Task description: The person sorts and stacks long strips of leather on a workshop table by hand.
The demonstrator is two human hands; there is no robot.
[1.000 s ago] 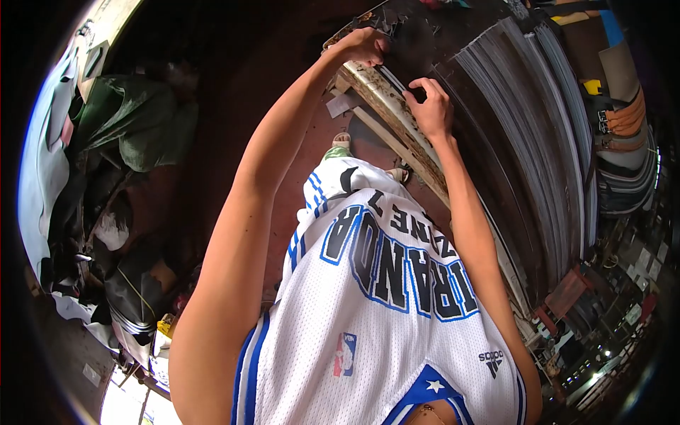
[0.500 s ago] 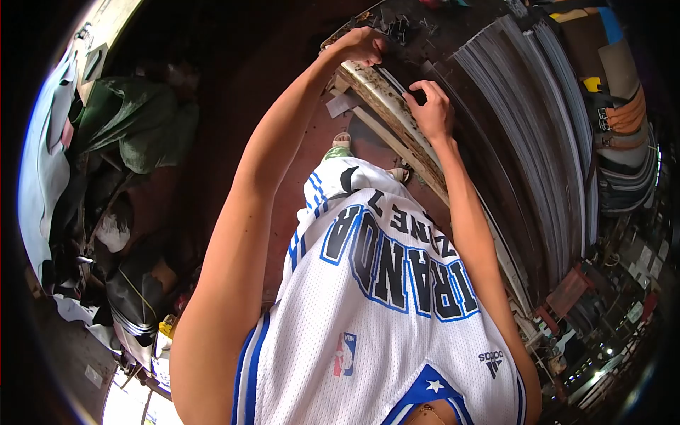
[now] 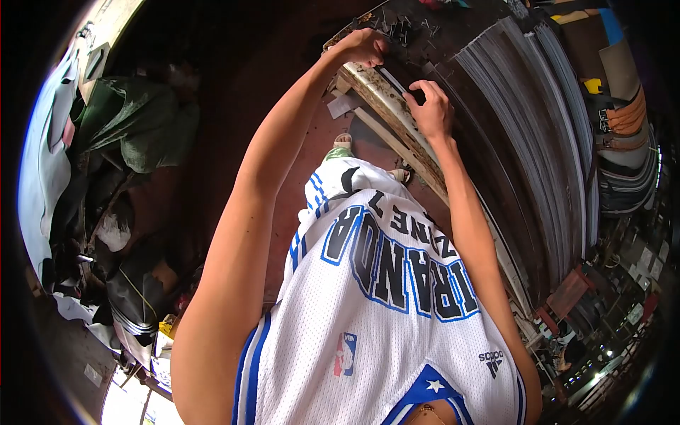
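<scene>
My left hand (image 3: 364, 48) is at the far corner of the workbench, its fingers curled inward. What they grip, if anything, is hidden. Just beyond it, small dark pieces (image 3: 400, 32) lie scattered on the benchtop. Closer to me, my right hand (image 3: 431, 112) hovers over or rests at the bench's near side, thumb and fingers bent with a gap between them. A thin pale-edged strip (image 3: 389, 78) runs between the two hands along the worn bench edge (image 3: 386, 99). Beside my right hand lie long dark strips (image 3: 520, 134) with grey edges, bundled lengthwise.
Brown belts with buckles (image 3: 623, 117) and more rolled material hang at the right. A yellow item (image 3: 592, 86) sits near them. On the left, dark green sheeting (image 3: 142, 127) and white sheets (image 3: 46, 170) are piled. My sandalled foot (image 3: 343, 140) stands on the reddish floor beside the bench.
</scene>
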